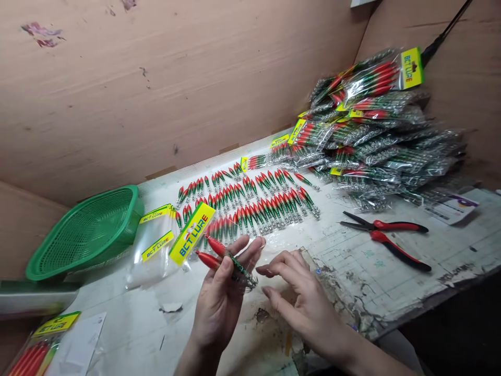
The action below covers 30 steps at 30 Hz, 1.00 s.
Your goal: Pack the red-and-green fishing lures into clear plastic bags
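My left hand is closed on red-and-green fishing lures, at least two, with the thumb across them. Their red ends point up and left, and their hooks point to the right. A clear bag with a yellow header card reaches up behind these lures; whether my fingers also grip it I cannot tell. Just right of the hooks is my right hand, its thumb and fingers apart and nothing seen between them. Beyond both hands, loose lures of the same kind lie in rows on the worn white table.
Packed lure bags are heaped at the back right. Red-handled pliers lie open before the heap. At left are a green plastic basket and flat bags with yellow headers. The chipped table edge runs along the right front.
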Tool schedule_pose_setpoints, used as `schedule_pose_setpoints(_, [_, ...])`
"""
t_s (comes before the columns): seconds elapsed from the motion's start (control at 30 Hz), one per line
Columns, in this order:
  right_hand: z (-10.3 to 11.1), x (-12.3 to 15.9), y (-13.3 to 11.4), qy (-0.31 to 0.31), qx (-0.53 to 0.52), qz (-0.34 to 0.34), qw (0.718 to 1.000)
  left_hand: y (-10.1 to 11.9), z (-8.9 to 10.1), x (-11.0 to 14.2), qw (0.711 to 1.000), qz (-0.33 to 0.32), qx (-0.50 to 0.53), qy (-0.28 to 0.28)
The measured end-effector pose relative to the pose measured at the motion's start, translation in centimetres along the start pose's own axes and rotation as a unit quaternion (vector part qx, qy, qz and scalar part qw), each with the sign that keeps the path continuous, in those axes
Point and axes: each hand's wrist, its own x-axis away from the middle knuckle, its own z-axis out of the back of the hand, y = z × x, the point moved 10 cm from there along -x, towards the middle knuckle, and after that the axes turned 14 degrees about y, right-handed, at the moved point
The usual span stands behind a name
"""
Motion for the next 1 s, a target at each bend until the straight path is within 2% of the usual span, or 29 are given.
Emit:
schedule_pose_setpoints(0.17, [1.2,-0.2,0.4,0.016,0.015,0.008,1.0,4.0,0.0,0.4,0.985,-0.114,-0.126,0.023])
schedule_pose_setpoints(0.27, [1.9,-0.2,0.9,0.025,0.021,0.006,0.999,4.8,0.4,-0.2,0.983,-0.116,-0.135,0.048])
schedule_pose_setpoints(0.33, [2.4,-0.3,0.9,0.031,0.011,0.012,0.999,4.2,0.8,-0.7,0.99,-0.079,-0.092,0.068])
schedule_pose_setpoints(0.4, [2.9,-0.4,0.6,0.042,0.006,0.027,0.999,2.4,1.3,-1.3,0.995,-0.011,-0.026,0.096])
schedule_pose_setpoints(0.53, [5.4,-1.8,0.2,0.091,0.05,0.078,0.992,-1.6,2.2,-1.8,0.979,0.097,0.091,0.156])
schedule_pose_setpoints(0.63, [8.8,-4.7,1.4,0.138,0.197,0.122,0.963,-3.1,3.2,-2.1,0.967,0.115,0.142,0.179])
schedule_pose_setpoints(0.73, [12.0,-9.0,4.2,0.152,0.348,0.136,0.915,-3.1,3.6,-2.3,0.962,0.112,0.213,0.131])
schedule_pose_setpoints(0.8, [13.0,-11.8,6.5,0.13,0.402,0.135,0.896,-2.9,3.1,-2.2,0.955,0.124,0.261,0.065])
schedule_pose_setpoints(0.87, [12.8,-14.1,8.6,0.09,0.447,0.14,0.879,-2.7,2.7,-1.9,0.946,0.142,0.292,0.025])
schedule_pose_setpoints(0.93, [11.8,-15.4,10.0,0.045,0.481,0.152,0.862,-2.8,2.7,-1.8,0.936,0.157,0.31,0.045])
schedule_pose_setpoints(1.0, [10.7,-15.9,10.9,0.007,0.502,0.167,0.849,-3.0,3.2,-1.7,0.927,0.168,0.317,0.109])
